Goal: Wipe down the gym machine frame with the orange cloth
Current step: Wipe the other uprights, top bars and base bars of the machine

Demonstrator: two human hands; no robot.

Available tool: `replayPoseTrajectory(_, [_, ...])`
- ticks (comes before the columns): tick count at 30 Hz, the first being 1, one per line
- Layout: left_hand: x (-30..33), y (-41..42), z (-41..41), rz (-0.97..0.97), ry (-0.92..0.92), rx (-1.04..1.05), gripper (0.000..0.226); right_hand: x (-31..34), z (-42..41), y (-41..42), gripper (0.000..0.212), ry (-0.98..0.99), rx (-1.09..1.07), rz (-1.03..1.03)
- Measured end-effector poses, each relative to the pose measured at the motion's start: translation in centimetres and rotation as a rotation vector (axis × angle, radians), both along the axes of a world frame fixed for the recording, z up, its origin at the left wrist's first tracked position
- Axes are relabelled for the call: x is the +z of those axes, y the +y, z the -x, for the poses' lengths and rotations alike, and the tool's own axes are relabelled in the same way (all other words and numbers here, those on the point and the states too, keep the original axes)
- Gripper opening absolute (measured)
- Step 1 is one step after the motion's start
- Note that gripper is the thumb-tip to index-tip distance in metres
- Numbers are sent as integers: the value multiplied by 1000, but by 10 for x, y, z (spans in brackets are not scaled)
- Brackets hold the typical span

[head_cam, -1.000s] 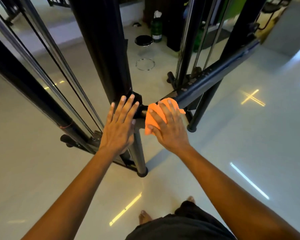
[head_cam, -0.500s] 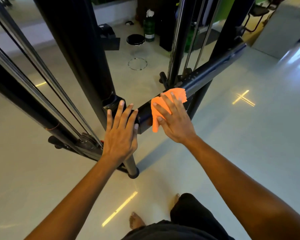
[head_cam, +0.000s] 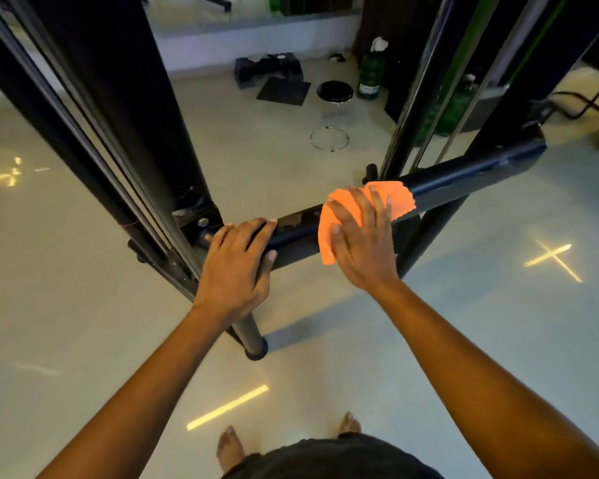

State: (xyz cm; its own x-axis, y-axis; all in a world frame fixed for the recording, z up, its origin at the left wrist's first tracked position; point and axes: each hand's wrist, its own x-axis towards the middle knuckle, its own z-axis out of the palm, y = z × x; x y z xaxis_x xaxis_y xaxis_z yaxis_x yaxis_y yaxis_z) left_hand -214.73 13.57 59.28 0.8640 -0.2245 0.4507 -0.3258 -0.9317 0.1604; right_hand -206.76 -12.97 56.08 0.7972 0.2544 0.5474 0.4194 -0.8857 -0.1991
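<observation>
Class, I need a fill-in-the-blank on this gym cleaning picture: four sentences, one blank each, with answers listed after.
1. The right hand presses a cloth coloured ____.
2. The cloth lies on the black ____ bar of the machine frame.
3. The left hand rests on the same bar, holding ____ cloth.
4. The person's feet are ____.

Answers: orange; horizontal; no; bare

Cloth [head_cam: 391,198] lies on the crossbar [head_cam: 464,178] — right hand [head_cam: 363,243] on it, left hand [head_cam: 236,264] just left.
</observation>
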Motion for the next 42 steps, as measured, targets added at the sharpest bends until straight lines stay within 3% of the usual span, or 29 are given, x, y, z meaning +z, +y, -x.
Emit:
replayPoseTrajectory(5, [0,-27,-3,81,-1,164,44,-18,21,54,52,-50,111,-58])
replayPoseTrajectory(8, [1,-36,-1,143,20,222,42,-19,7,23,53,-162,259,53])
replayPoseTrajectory(10, [3,-40,0,154,34,239,41,-13,-11,-8,56,-180,243,108])
replayPoseTrajectory(14, [4,-48,-1,144,41,289,40,-7,-21,-25,55,-105,118,9])
replayPoseTrajectory(21, [3,-67,0,104,76,295,45,-12,-11,5,52,-191,314,75])
replayPoseTrajectory(26, [4,-61,-1,100,100,284,48,-14,-34,-41,52,-151,184,15])
replayPoseTrajectory(32, [6,-65,-8,147,98,278,46,-21,0,21,52,-79,85,-149])
replayPoseTrajectory(39, [3,-66,-10,63,86,257,51,-24,-35,-40,58,-217,245,48])
replayPoseTrajectory(42, [-1,-68,-9,-11,74,261,52,-15,-38,-53,56,-145,115,-18])
